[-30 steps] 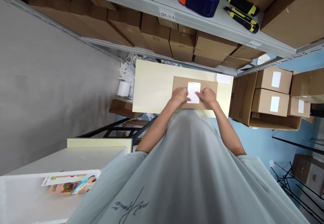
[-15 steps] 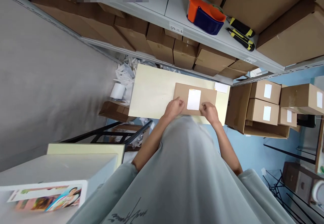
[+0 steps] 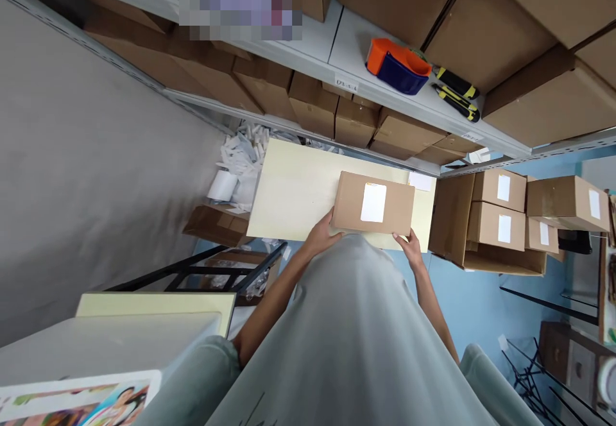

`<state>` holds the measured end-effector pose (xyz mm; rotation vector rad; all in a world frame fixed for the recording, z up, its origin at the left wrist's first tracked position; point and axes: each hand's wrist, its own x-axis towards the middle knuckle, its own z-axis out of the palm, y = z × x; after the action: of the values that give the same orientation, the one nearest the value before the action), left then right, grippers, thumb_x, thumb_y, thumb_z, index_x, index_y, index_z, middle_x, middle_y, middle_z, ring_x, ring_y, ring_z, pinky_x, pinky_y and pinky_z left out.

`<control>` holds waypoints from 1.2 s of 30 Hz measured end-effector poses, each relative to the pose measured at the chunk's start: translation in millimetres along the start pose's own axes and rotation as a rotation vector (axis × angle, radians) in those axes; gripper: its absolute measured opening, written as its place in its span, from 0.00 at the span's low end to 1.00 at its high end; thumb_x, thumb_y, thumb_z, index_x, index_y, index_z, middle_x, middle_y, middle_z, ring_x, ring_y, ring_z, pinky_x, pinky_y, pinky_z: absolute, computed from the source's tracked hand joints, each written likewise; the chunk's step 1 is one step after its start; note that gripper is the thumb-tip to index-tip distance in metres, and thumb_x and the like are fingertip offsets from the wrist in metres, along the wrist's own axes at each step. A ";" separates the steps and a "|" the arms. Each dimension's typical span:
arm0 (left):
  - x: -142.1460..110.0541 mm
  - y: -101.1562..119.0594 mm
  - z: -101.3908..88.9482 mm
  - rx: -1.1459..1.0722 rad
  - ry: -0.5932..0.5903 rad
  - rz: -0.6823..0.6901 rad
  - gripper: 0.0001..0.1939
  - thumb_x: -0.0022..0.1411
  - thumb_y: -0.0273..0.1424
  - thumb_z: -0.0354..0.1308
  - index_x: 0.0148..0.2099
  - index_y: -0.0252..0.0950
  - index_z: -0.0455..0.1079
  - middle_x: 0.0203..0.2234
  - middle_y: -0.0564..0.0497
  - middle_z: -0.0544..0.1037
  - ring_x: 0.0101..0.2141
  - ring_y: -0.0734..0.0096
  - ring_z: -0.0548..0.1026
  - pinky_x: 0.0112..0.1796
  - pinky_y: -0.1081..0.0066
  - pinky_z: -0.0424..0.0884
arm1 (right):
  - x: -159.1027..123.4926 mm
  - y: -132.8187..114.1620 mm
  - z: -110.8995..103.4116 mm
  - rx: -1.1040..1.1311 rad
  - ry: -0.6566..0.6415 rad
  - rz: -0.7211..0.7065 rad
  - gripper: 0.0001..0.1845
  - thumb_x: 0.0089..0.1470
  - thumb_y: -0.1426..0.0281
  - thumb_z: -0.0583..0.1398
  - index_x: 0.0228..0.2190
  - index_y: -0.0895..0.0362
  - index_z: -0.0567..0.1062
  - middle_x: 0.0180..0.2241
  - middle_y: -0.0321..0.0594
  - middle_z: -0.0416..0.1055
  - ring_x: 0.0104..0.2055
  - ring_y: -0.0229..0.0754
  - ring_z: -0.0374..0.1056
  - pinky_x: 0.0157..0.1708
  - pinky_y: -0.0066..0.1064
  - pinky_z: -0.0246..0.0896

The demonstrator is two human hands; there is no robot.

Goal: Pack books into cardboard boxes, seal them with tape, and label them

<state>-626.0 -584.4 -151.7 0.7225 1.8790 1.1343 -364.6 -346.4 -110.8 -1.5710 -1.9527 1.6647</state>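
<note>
A brown cardboard box point(image 3: 350, 198) with a white label point(image 3: 374, 203) on its top is over the pale yellow tabletop point(image 3: 293, 188), close to my body. My left hand point(image 3: 321, 235) grips its left end near the front corner, with some fingers hidden behind the box. At the front right corner, my right hand point(image 3: 409, 246) holds the near edge, its thumb showing and other fingers partly hidden. Beyond the box's far right corner lies a white label sheet point(image 3: 420, 181) on the tabletop.
Ahead, a grey shelf point(image 3: 308, 51) carries many cartons, an orange and blue tape dispenser point(image 3: 398, 67) and yellow-black cutters point(image 3: 457, 101). To the right, labelled boxes point(image 3: 498, 227) sit in a large open carton point(image 3: 447, 221). White scraps point(image 3: 240, 163) lie left by the wall.
Both hands have moved from the box's top beside the label to its left end and front right corner. The box now appears slightly larger and tilted, its front side showing.
</note>
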 end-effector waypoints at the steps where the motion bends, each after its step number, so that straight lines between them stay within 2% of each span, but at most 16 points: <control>1: 0.7 8.7 -1.4 -0.025 0.013 0.000 0.51 0.61 0.44 0.64 0.81 0.37 0.51 0.75 0.42 0.65 0.72 0.50 0.67 0.72 0.52 0.62 | -0.8 -3.7 -0.7 -0.021 0.027 -0.025 0.43 0.48 0.44 0.73 0.59 0.55 0.77 0.58 0.53 0.80 0.62 0.59 0.75 0.64 0.55 0.70; 4: 4.2 34.6 -14.0 -0.051 0.113 0.037 0.48 0.66 0.50 0.62 0.81 0.37 0.54 0.77 0.43 0.61 0.75 0.53 0.62 0.74 0.55 0.58 | 1.3 -23.3 -5.7 -0.081 0.142 -0.133 0.42 0.51 0.45 0.71 0.60 0.56 0.77 0.58 0.53 0.79 0.61 0.58 0.74 0.65 0.57 0.69; 6: 9.3 49.8 -26.3 -0.061 0.185 0.067 0.46 0.69 0.51 0.59 0.81 0.36 0.54 0.77 0.44 0.61 0.75 0.54 0.62 0.73 0.58 0.59 | 4.7 -42.6 -6.1 -0.107 0.202 -0.210 0.42 0.56 0.45 0.67 0.63 0.57 0.76 0.60 0.54 0.77 0.62 0.57 0.73 0.65 0.53 0.69; 9: 18.1 66.9 -45.2 -0.052 0.243 -0.008 0.41 0.74 0.51 0.53 0.81 0.38 0.55 0.71 0.45 0.71 0.67 0.55 0.74 0.66 0.61 0.70 | 10.1 -71.6 2.8 -0.177 0.237 -0.269 0.42 0.62 0.45 0.62 0.68 0.57 0.72 0.61 0.55 0.74 0.62 0.54 0.73 0.62 0.47 0.71; 12: 23.0 73.2 -60.7 0.067 0.284 -0.154 0.37 0.77 0.50 0.50 0.80 0.43 0.57 0.63 0.46 0.80 0.57 0.53 0.81 0.59 0.60 0.74 | 14.1 -88.1 20.7 -0.282 0.229 -0.263 0.43 0.64 0.43 0.59 0.69 0.59 0.72 0.54 0.54 0.75 0.56 0.53 0.75 0.57 0.44 0.73; 16: 27.0 62.5 -71.9 0.132 0.312 -0.196 0.36 0.78 0.48 0.47 0.81 0.42 0.55 0.62 0.44 0.81 0.57 0.48 0.81 0.57 0.58 0.74 | 17.4 -85.6 48.4 -0.314 0.219 -0.262 0.44 0.65 0.43 0.57 0.68 0.61 0.72 0.47 0.49 0.74 0.46 0.49 0.74 0.51 0.42 0.73; 19: 32.2 45.5 -73.5 0.116 0.303 -0.229 0.35 0.79 0.46 0.45 0.81 0.41 0.55 0.65 0.43 0.78 0.61 0.47 0.78 0.60 0.56 0.72 | 17.6 -74.4 68.8 -0.364 0.210 -0.242 0.42 0.67 0.43 0.55 0.68 0.59 0.72 0.46 0.48 0.74 0.44 0.49 0.74 0.49 0.42 0.73; 21: 34.5 33.8 -72.3 0.110 0.278 -0.253 0.35 0.80 0.46 0.43 0.81 0.40 0.55 0.65 0.42 0.78 0.62 0.46 0.77 0.61 0.54 0.72 | 16.3 -66.6 81.7 -0.426 0.201 -0.215 0.41 0.69 0.44 0.51 0.70 0.58 0.69 0.50 0.51 0.74 0.48 0.53 0.75 0.50 0.43 0.73; 24: 33.3 20.2 -68.9 0.128 0.270 -0.258 0.35 0.80 0.48 0.41 0.81 0.41 0.54 0.63 0.42 0.80 0.61 0.46 0.79 0.61 0.53 0.72 | 13.3 -58.0 97.1 -0.478 0.195 -0.173 0.42 0.72 0.46 0.44 0.75 0.57 0.58 0.64 0.57 0.70 0.61 0.57 0.73 0.56 0.45 0.71; 26: 31.1 14.8 -66.8 0.130 0.283 -0.249 0.36 0.80 0.50 0.40 0.81 0.41 0.53 0.62 0.43 0.80 0.61 0.47 0.79 0.61 0.55 0.72 | 12.0 -55.3 102.4 -0.480 0.190 -0.129 0.43 0.72 0.46 0.41 0.77 0.57 0.52 0.68 0.57 0.68 0.65 0.60 0.71 0.59 0.47 0.69; 28: 29.6 11.9 -65.4 0.125 0.286 -0.250 0.36 0.80 0.51 0.40 0.82 0.42 0.53 0.62 0.44 0.81 0.60 0.49 0.79 0.61 0.56 0.73 | 11.8 -54.4 104.0 -0.496 0.180 -0.069 0.45 0.72 0.44 0.41 0.77 0.57 0.49 0.65 0.57 0.73 0.61 0.62 0.75 0.56 0.49 0.70; 32: 29.4 10.1 -64.0 0.115 0.295 -0.238 0.35 0.81 0.49 0.39 0.82 0.44 0.52 0.66 0.46 0.77 0.62 0.52 0.77 0.62 0.58 0.71 | 13.2 -53.7 102.6 -0.551 0.191 -0.011 0.47 0.72 0.42 0.40 0.77 0.58 0.50 0.53 0.56 0.82 0.50 0.64 0.80 0.48 0.46 0.71; 36: 28.6 10.9 -63.1 0.110 0.294 -0.230 0.35 0.81 0.49 0.39 0.82 0.44 0.50 0.66 0.46 0.78 0.62 0.53 0.77 0.62 0.59 0.71 | 12.4 -52.0 102.5 -0.575 0.215 -0.026 0.47 0.72 0.41 0.38 0.77 0.58 0.51 0.53 0.55 0.82 0.48 0.62 0.80 0.47 0.43 0.71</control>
<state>-694.0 -584.8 -134.6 0.3996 2.2211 1.0381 -469.2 -395.4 -115.2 -1.7865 -2.4426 0.9070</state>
